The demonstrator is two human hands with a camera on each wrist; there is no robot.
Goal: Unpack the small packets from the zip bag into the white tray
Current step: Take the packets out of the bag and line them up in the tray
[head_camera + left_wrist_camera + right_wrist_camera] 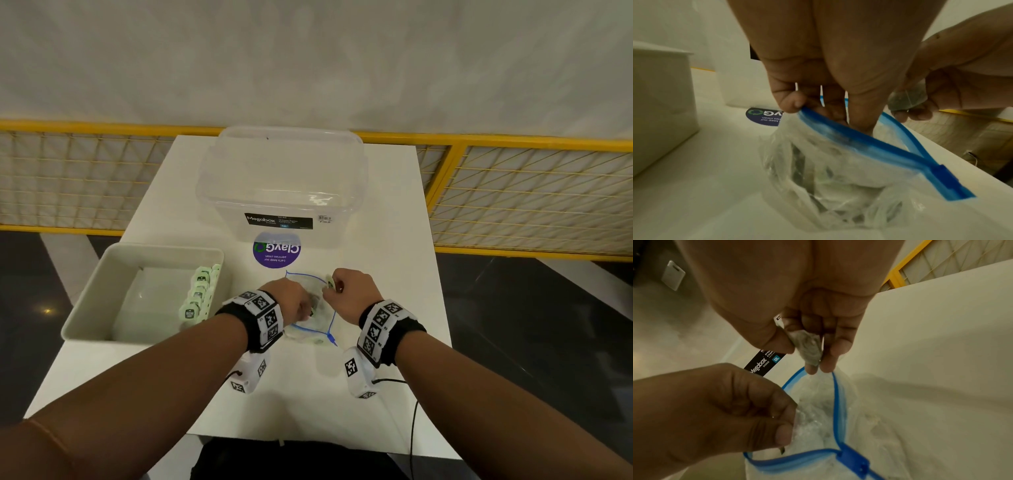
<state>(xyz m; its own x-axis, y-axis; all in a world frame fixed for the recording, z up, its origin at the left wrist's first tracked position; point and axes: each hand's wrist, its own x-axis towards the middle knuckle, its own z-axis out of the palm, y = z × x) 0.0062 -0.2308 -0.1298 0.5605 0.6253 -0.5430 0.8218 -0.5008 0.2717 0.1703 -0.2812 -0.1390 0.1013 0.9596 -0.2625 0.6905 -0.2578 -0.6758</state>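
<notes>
The clear zip bag [313,325] with a blue zip rim lies open on the white table, several small packets still inside it [838,178]. My left hand [294,301] is curled at the bag's mouth, thumb at the blue rim [818,120] and fingers reaching inside. My right hand [339,286] holds one small packet [809,348] between thumb and fingers, and its fingertips [825,368] also touch the far rim. The white tray [102,291] stands to the left, with several pale green packets [198,294] lined along its right wall.
A clear Megabox storage box [281,185] stands at the back of the table, a round purple sticker [276,251] in front of it. The bag's blue slider [853,457] sits at the near right corner. A yellow wire fence runs behind the table.
</notes>
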